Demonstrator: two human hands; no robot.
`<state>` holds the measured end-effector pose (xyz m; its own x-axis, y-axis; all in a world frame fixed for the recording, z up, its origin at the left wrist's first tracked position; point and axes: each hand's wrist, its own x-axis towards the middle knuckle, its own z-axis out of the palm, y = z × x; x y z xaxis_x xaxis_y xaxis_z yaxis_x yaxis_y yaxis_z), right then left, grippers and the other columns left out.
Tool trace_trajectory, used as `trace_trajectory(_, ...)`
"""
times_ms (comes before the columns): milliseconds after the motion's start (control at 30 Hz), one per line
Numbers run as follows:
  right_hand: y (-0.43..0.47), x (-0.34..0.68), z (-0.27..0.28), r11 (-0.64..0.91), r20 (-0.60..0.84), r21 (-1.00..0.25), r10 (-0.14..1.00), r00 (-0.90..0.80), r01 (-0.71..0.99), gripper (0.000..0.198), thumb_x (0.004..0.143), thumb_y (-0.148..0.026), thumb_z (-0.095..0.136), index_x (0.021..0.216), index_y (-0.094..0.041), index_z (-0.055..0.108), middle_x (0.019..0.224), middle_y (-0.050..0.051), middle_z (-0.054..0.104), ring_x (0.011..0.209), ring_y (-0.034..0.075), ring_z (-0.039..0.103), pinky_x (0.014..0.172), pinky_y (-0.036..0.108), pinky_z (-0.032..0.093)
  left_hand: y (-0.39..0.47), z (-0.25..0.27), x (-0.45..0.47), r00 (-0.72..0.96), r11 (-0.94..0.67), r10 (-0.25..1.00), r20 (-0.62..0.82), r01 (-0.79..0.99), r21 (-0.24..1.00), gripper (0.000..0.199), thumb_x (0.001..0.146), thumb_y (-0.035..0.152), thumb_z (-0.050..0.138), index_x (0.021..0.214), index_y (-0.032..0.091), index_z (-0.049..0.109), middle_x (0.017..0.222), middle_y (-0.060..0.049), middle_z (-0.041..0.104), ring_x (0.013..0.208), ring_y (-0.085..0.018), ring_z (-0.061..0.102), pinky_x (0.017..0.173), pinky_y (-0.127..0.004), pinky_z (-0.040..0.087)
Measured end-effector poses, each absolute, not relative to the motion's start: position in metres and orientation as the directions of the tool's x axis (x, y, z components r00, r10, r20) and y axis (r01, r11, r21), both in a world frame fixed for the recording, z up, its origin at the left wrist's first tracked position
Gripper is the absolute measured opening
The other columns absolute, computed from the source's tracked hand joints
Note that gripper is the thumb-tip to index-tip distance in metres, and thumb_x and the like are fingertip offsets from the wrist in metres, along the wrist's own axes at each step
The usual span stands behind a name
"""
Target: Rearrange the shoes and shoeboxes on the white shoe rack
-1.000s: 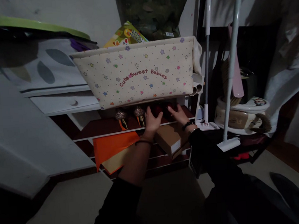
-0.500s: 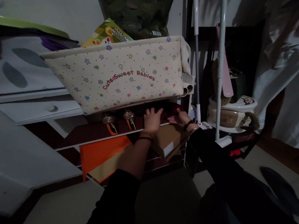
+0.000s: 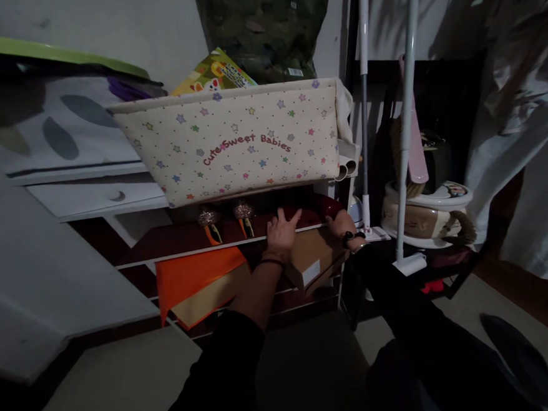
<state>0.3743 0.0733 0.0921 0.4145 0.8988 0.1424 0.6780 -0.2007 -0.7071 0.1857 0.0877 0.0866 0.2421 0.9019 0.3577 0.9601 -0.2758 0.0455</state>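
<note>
My left hand (image 3: 282,235) reaches onto the upper shelf (image 3: 187,240) of a low rack, fingers spread and nothing seen in them. To its right, my right hand (image 3: 341,224) has its fingers curled on a dark red, glossy thing (image 3: 325,207), perhaps a shoe; dim light hides its full shape. A pair of glittery high-heeled shoes, one (image 3: 208,218) left of the other (image 3: 243,210), stands on the same shelf left of my hands. Just below my hands, a brown cardboard box (image 3: 319,252) juts out of the rack.
A cream fabric bin (image 3: 250,138) printed with stars overhangs the shelf. An orange box or bag (image 3: 199,279) pokes out at lower left. Mop poles (image 3: 407,127) and a beige-and-white bucket-like container (image 3: 415,217) stand to the right. A slipper (image 3: 519,351) lies on the floor.
My right hand has gone from outstretched fingers to curled ones on the dark red thing. My left hand's fingers have spread wider. The view has shifted slightly.
</note>
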Motion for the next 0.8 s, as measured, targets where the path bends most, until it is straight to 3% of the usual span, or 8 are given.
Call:
trace_trajectory(100,0.051,0.364,0.090,-0.144,0.224,-0.681,0.892,0.392,0.718,0.043,0.100,-0.032,0.060,0.135,-0.009,0.053,0.119,0.023,0.074,0.115,0.032,0.071,0.096,0.039,0.053,0.081,0.073,0.178,0.288,-0.357,0.821,0.492,0.933,0.050,0.069,0.098,0.019,0.048,0.164,0.034,0.035,0.161,-0.019,0.038,0.139,-0.037,0.048,0.114,-0.055,0.038)
trace_trajectory(167,0.039,0.346,0.087,0.017,0.373,-0.672,0.872,0.318,0.740,0.038,0.101,-0.031,0.054,0.136,-0.016,0.055,0.114,0.016,0.076,0.108,0.028,0.073,0.092,0.035,0.052,0.071,0.063,0.161,0.299,-0.418,0.733,0.611,0.907,0.058,0.065,0.095,0.021,0.055,0.160,0.022,0.043,0.158,-0.021,0.042,0.143,-0.038,0.042,0.117,-0.054,0.035)
trace_trajectory(300,0.041,0.286,0.089,0.416,0.599,-0.637,0.797,0.076,0.649,0.028,0.099,-0.025,0.048,0.119,-0.018,0.067,0.103,0.008,0.077,0.092,0.020,0.073,0.086,0.030,0.052,0.055,0.056,0.095,0.096,-0.400,0.646,0.757,0.888,0.229,0.035,0.090,0.023,0.062,0.123,0.013,0.066,0.125,-0.020,0.060,0.121,-0.036,0.054,0.108,-0.052,0.043)
trace_trajectory(367,0.056,0.250,0.093,0.460,0.561,-0.686,0.827,0.009,0.564,0.033,0.096,-0.026,0.055,0.126,-0.016,0.063,0.102,0.008,0.076,0.088,0.019,0.073,0.085,0.030,0.053,0.056,0.062,0.056,-0.140,-0.313,0.593,0.793,0.867,0.388,0.034,0.087,0.029,0.067,0.117,0.013,0.063,0.119,-0.018,0.060,0.120,-0.037,0.053,0.109,-0.055,0.042)
trace_trajectory(467,0.084,0.199,0.099,0.366,0.429,-0.801,0.903,0.027,0.474,0.070,0.088,-0.037,0.073,0.146,-0.012,0.044,0.114,0.013,0.075,0.096,0.022,0.074,0.087,0.032,0.056,0.075,0.080,0.011,-0.452,-0.214,0.547,0.705,0.739,0.639,0.069,0.075,0.037,0.081,0.132,0.011,0.052,0.129,-0.022,0.056,0.129,-0.040,0.049,0.113,-0.055,0.040)
trace_trajectory(567,0.104,0.166,0.104,0.309,0.353,-0.827,0.936,0.005,0.470,0.076,0.083,-0.042,0.082,0.142,-0.015,0.042,0.121,0.014,0.074,0.107,0.024,0.073,0.091,0.034,0.057,0.103,0.098,-0.009,-0.442,-0.209,0.674,0.591,0.654,0.727,0.080,0.068,0.034,0.087,0.134,0.011,0.049,0.131,-0.024,0.057,0.132,-0.042,0.050,0.113,-0.056,0.041)
trace_trajectory(700,0.110,0.155,0.111,0.370,0.382,-0.673,0.915,-0.128,0.641,0.056,0.091,-0.028,0.071,0.141,-0.021,0.047,0.121,0.011,0.074,0.111,0.024,0.072,0.092,0.033,0.055,0.127,0.109,-0.021,-0.352,-0.269,0.766,0.538,0.585,0.765,0.059,0.068,0.019,0.082,0.120,0.016,0.056,0.123,-0.018,0.064,0.126,-0.038,0.057,0.113,-0.055,0.042)
trace_trajectory(800,0.104,0.159,0.117,0.469,0.432,-0.362,0.850,-0.301,0.806,0.064,0.093,-0.017,0.063,0.153,-0.030,0.043,0.126,0.011,0.071,0.116,0.027,0.068,0.096,0.038,0.052,0.127,0.101,-0.043,-0.444,-0.367,0.741,0.503,0.360,0.858,0.065,0.069,0.017,0.079,0.128,0.018,0.050,0.123,-0.012,0.065,0.115,-0.027,0.064,0.109,-0.046,0.049)
